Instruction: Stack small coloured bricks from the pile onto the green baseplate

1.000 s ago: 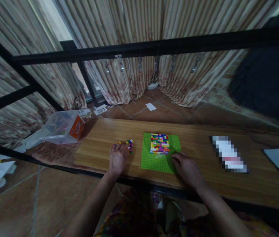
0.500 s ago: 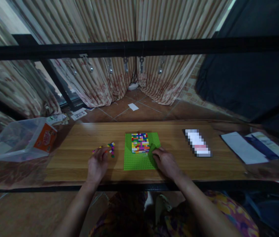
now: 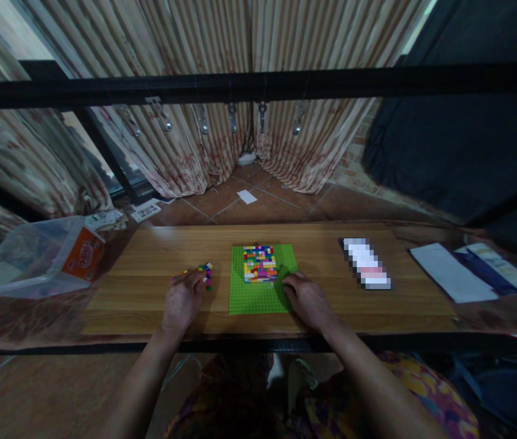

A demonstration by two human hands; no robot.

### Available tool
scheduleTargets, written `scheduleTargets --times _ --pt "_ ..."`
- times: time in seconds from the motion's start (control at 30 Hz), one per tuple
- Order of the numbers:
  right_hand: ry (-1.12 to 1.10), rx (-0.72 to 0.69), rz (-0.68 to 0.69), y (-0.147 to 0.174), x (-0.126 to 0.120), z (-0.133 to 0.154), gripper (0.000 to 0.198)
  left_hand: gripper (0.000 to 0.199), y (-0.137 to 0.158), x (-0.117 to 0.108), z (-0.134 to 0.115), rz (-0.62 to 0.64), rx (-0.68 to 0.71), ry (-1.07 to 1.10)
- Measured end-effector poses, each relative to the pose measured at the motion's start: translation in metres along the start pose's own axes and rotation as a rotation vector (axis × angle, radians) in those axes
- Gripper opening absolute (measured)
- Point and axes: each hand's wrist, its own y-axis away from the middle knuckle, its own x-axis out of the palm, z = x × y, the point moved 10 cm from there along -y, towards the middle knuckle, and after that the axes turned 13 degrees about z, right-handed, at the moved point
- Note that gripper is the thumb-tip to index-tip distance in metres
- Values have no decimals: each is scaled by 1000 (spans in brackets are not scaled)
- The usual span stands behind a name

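Note:
A green baseplate lies on the wooden board, bearing a block of multicoloured toy bricks stacked near its far edge. To the left is a small heap of loose toy bricks. My left hand is over the near side of this heap, fingers bent together and partly covering it; whatever is between the fingertips is hidden. My right hand rests at the right edge of the baseplate, close to the stack. Its fingers are curled in, and their contents cannot be seen.
A phone-like object with a blurred screen lies on the board at the right. Beyond it are papers and packets. A clear plastic box with an orange label stands at the left. A dark bar crosses in front of the curtains.
My left hand has shifted slightly, its fingers now reaching flatter and closer together over the loose bricks. My right hand stays at the baseplate's edge.

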Motion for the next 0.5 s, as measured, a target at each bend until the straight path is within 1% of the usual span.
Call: scheduleTargets --times 0.13,0.23,0.4,0.5 --pt "9 0 2 0 1 -2 20 20 -2 5 3 38 1 -56" --pt "4 -27 0 1 2 -1 20 19 -2 6 7 43 -20 -49" --pt "34 -31 -6 1 0 0 22 21 2 -3 11 -23 -89 55" --pt "35 -24 6 1 1 0 22 12 4 -10 5 -71 -84 163"
